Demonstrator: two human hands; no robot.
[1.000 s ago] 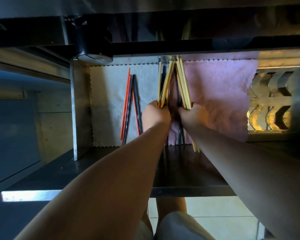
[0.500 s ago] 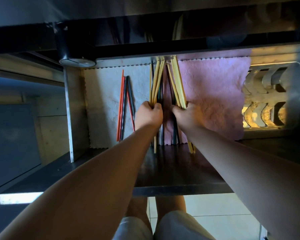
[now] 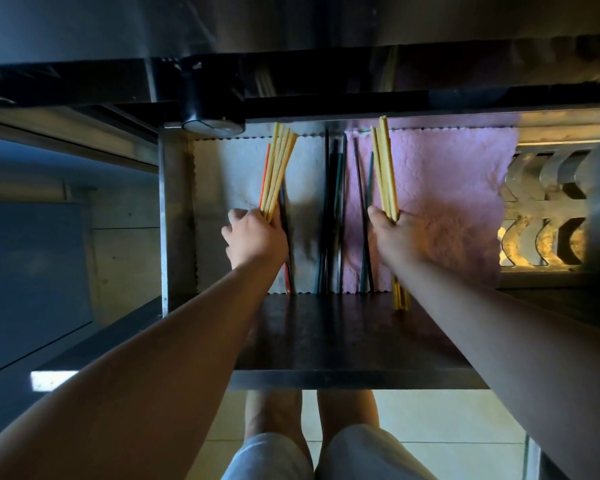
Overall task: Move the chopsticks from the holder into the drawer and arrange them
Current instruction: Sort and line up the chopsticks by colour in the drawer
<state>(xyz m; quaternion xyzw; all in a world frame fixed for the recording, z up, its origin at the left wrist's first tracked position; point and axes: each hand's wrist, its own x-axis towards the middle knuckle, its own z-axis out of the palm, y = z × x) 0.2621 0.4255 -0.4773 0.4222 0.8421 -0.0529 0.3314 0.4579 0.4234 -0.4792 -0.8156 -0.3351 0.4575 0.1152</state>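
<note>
Drawer (image 3: 175, 220): fuzzy white cloth (image 3: 229, 174), pink cloth (image 3: 447, 188).
My left hand (image 3: 253, 237): clenches fanned yellow chopsticks (image 3: 279, 168), pointing away.
My right hand (image 3: 397, 233): clenches tight yellow bundle (image 3: 385, 168).

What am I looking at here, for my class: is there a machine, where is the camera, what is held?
No machine: these are a person's two bare arms, filmed by one wide-angle camera worn on the head, looking down. Below is an open metal drawer lined with a white cloth and a pink cloth. The left hand grips a bundle of slim yellow chopsticks over the white cloth; the right hand grips a second yellow bundle over the pink one. Dark thin chopsticks lie between the two hands.
</note>
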